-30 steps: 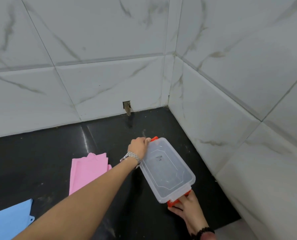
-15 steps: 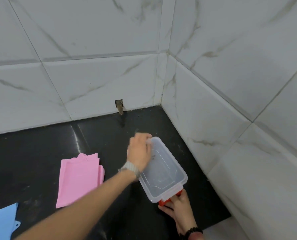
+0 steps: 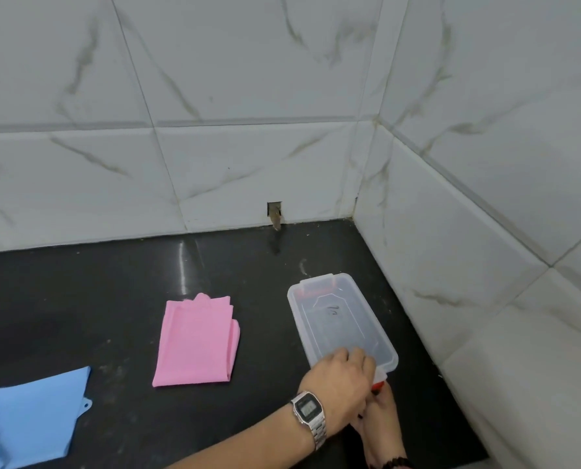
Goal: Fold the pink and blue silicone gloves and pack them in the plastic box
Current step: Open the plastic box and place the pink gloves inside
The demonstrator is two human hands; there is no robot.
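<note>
A clear plastic box (image 3: 333, 313) with its lid on lies on the black counter near the right wall. My left hand (image 3: 339, 380), with a wristwatch, has its fingers curled over the near end of the lid. Just below it my right hand (image 3: 382, 421) pinches the orange clip (image 3: 378, 384) at that end and is partly hidden by the left hand. The pink glove (image 3: 196, 343) lies folded flat to the left of the box. The blue glove (image 3: 28, 424) lies spread out at the lower left, cut off by the frame edge.
The black counter (image 3: 113, 299) sits in a corner of white marble-tiled walls, with the right wall (image 3: 451, 265) close beside the box. A small hole (image 3: 274, 213) is in the back wall at counter level. The counter's front edge runs at the lower right.
My left hand moved from the box's far end to its near end, beside my right hand. The box now lies flat on the counter, and the view has shifted right.
</note>
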